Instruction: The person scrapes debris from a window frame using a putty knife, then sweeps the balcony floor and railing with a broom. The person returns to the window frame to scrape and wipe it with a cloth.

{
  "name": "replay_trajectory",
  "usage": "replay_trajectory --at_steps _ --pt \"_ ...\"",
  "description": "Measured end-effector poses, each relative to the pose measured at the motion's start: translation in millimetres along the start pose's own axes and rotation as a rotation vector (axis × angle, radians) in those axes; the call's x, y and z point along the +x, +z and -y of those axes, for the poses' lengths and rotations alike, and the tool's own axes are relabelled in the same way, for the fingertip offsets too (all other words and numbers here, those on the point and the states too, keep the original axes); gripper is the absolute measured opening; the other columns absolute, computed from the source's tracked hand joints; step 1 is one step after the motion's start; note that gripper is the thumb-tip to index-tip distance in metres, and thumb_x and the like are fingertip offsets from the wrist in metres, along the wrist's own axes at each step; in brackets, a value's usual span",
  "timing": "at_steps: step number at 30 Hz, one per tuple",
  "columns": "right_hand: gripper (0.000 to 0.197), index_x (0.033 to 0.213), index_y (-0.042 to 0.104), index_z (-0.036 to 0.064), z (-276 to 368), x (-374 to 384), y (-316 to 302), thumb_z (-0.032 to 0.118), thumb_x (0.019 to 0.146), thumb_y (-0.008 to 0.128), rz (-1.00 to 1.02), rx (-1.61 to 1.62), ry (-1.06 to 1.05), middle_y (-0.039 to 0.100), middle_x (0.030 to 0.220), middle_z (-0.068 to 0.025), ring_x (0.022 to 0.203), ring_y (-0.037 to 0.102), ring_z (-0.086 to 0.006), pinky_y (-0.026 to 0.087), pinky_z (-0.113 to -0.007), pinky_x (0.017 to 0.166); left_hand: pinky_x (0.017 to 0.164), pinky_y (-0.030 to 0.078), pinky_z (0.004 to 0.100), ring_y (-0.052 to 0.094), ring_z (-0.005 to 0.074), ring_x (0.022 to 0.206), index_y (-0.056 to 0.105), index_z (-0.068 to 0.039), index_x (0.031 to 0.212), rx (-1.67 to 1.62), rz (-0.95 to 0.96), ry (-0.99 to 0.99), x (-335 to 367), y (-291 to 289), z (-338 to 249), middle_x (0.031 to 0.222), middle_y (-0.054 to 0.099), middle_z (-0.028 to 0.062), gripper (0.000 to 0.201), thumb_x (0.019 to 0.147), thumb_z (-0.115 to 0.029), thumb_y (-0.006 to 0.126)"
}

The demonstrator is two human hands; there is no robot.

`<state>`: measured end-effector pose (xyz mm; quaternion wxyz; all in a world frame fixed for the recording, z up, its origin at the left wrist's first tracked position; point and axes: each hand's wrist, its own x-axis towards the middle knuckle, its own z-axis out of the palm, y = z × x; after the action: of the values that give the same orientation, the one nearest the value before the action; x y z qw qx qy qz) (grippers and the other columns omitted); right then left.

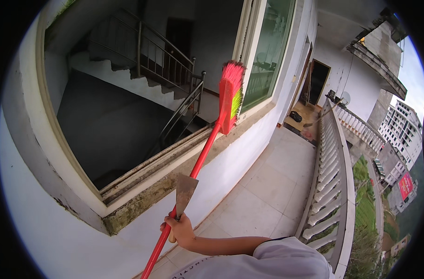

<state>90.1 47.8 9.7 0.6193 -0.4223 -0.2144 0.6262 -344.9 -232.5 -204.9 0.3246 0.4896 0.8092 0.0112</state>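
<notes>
My right hand (180, 230) is closed round the red pole of a broom (203, 156) and also grips a scraper (186, 191). The scraper's flat, worn metal blade points up beside the pole, and the end of its light handle shows below my fingers. The broom slants up and away, its red head (226, 104) at the window frame by the sliding pane. Pink and yellow-green bristles face right, toward the frame; whether they touch it I cannot tell. The pole's lower end runs out of the picture. My left hand is out of view.
A dirty, mossy sill (142, 207) runs under the open window, with a stairwell and metal railing (177, 111) inside. Right of the tiled balcony floor (263, 197) stands a white balustrade (330, 186). A black bag (296, 116) lies near the far doorway (318, 83).
</notes>
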Motion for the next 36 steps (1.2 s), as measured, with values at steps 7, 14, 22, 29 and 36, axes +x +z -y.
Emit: replay_trajectory --at_steps 7,14,22,29,36 --pt "0.011 0.092 0.043 0.0013 108.3 16.1 42.6 0.004 0.085 0.051 0.118 -0.126 -0.283 0.054 0.072 -0.0093 0.061 0.056 -0.0168 0.048 -0.029 0.056 0.049 0.036 0.0290 0.038 0.0093 0.054 0.053 -0.007 0.067 -0.302 -0.111 0.292 72.8 74.9 -103.6 0.055 0.046 0.0007 0.025 0.077 -0.027 0.065" --pt "0.013 0.092 0.041 0.0011 41.4 -20.7 19.2 0.008 0.087 0.051 0.190 -0.140 -0.261 0.055 0.070 -0.0090 0.064 0.057 -0.0155 0.046 -0.029 0.057 0.048 0.037 0.0295 0.043 0.0101 0.053 0.053 -0.005 0.065 -0.403 -0.013 0.233 67.5 46.2 -142.9 0.055 0.047 0.0013 0.024 0.077 -0.024 0.063" --pt "0.016 0.089 0.039 -0.0005 37.0 14.7 9.0 0.005 0.083 0.054 0.098 -0.116 -0.166 0.053 0.075 -0.0114 0.061 0.057 -0.0192 0.049 -0.033 0.055 0.046 0.037 0.0301 0.044 0.0105 0.051 0.054 -0.005 0.063 -0.460 -0.064 0.368 51.3 17.2 -199.5 0.054 0.048 0.0018 0.020 0.075 -0.019 0.062" --pt "0.015 0.091 0.043 0.0015 215.3 47.9 80.0 0.007 0.082 0.054 0.122 -0.130 -0.601 0.052 0.065 -0.0093 0.056 0.055 -0.0158 0.046 -0.030 0.049 0.044 0.037 0.0294 0.044 0.0105 0.049 0.055 -0.004 0.063 -0.697 -0.087 0.466 20.2 -6.8 -296.4 0.054 0.048 0.0020 0.017 0.074 -0.015 0.062" --pt "0.018 0.094 0.044 -0.0014 348.5 19.8 151.0 0.006 0.081 0.054 0.318 -0.223 -0.912 0.053 0.069 -0.0104 0.058 0.054 -0.0168 0.046 -0.030 0.051 0.044 0.042 0.0275 0.049 0.0115 0.048 0.057 0.001 0.070 -0.860 -0.202 0.594 15.9 -57.8 -435.1 0.056 0.052 0.0044 0.016 0.071 -0.013 0.066"
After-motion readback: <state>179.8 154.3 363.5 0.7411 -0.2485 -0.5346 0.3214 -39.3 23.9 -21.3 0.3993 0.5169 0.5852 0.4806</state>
